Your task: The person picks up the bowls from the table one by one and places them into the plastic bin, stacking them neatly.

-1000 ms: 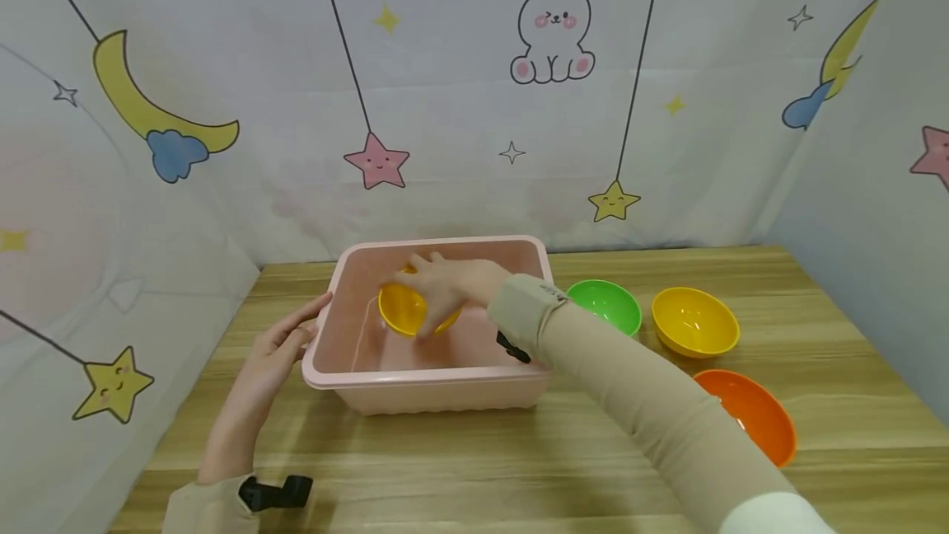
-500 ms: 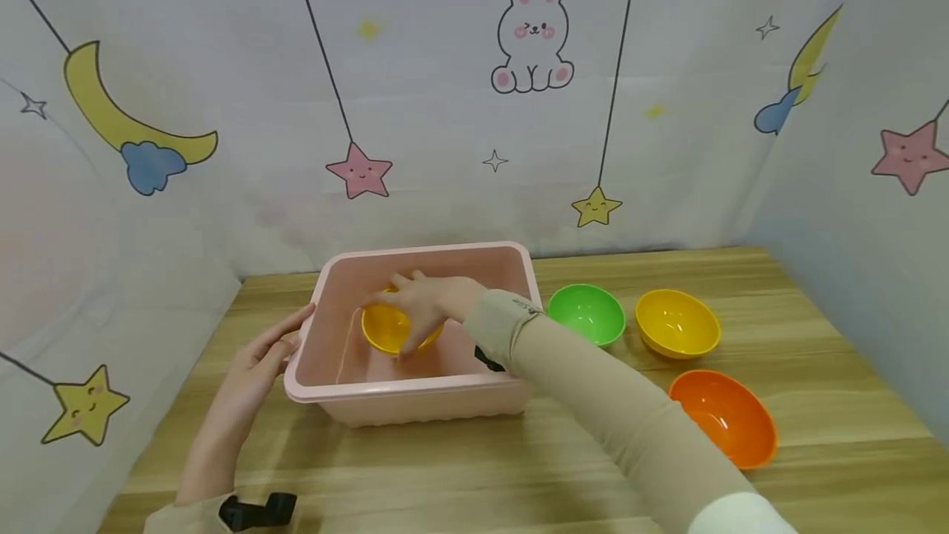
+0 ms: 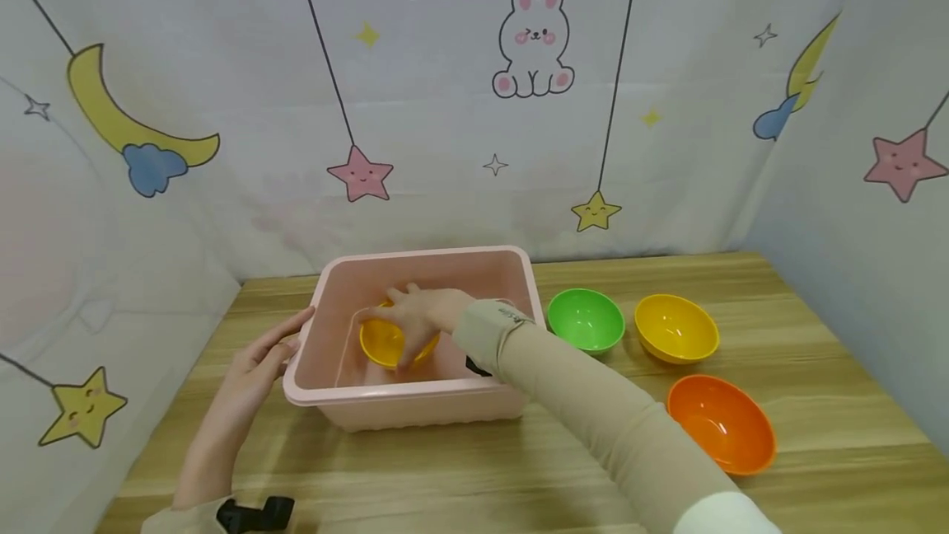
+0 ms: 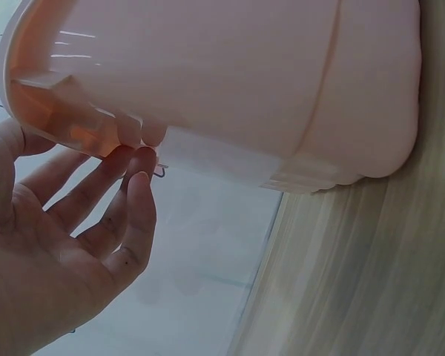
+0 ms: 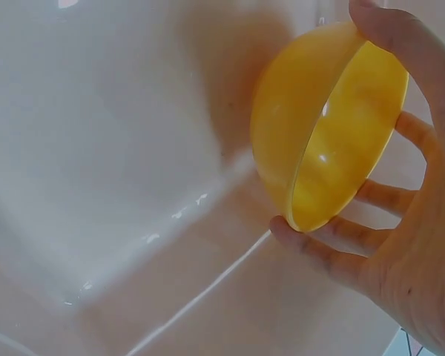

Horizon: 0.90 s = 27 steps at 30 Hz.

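Inside the pink tub, our right grip pinches the yellow bowl by its rim — mouth toward our palm — and our left grip holds the tub's edge.

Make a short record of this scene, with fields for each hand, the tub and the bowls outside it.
Left hand: holds the left rim of the pink tub
Right hand: inside the pink tub, gripping a yellow bowl by its rim
Tub position: on the wooden table
Bowls outside: green bowl, second yellow bowl, orange bowl, all right of the pink tub
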{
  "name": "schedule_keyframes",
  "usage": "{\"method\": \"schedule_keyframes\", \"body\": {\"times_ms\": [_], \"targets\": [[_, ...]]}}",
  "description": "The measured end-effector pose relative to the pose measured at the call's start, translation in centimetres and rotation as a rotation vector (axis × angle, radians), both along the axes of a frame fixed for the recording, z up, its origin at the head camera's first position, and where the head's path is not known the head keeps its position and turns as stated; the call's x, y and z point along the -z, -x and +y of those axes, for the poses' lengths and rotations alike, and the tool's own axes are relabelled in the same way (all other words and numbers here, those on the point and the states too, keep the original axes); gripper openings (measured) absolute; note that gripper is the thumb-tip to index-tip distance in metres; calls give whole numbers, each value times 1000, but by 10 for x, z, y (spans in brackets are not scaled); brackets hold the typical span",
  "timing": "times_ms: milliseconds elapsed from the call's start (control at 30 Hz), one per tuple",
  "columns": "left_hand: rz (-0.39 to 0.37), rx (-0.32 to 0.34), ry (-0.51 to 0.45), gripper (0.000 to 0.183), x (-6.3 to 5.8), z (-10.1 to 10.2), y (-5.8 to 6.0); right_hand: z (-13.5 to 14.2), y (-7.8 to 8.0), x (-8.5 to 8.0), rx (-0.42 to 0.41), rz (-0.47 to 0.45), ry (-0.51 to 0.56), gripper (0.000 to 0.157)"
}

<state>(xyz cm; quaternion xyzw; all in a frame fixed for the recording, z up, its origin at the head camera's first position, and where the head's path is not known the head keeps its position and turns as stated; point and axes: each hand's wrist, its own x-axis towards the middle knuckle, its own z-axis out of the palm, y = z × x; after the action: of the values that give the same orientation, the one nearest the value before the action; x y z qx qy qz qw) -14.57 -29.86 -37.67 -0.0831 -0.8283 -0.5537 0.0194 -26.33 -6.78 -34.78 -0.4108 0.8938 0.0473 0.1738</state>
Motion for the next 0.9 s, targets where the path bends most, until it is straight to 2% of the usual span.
{"method": "schedule_keyframes", "body": {"times_ms": [267, 600, 900], "targets": [[20, -9, 0, 46, 1, 2, 2, -1, 0, 0, 8, -2, -25, 91], [26, -1, 1, 46, 1, 2, 2, -6, -2, 2, -36, 12, -42, 89], [26, -3, -3, 46, 0, 2, 2, -7, -6, -3, -26, 6, -69, 87]]}}
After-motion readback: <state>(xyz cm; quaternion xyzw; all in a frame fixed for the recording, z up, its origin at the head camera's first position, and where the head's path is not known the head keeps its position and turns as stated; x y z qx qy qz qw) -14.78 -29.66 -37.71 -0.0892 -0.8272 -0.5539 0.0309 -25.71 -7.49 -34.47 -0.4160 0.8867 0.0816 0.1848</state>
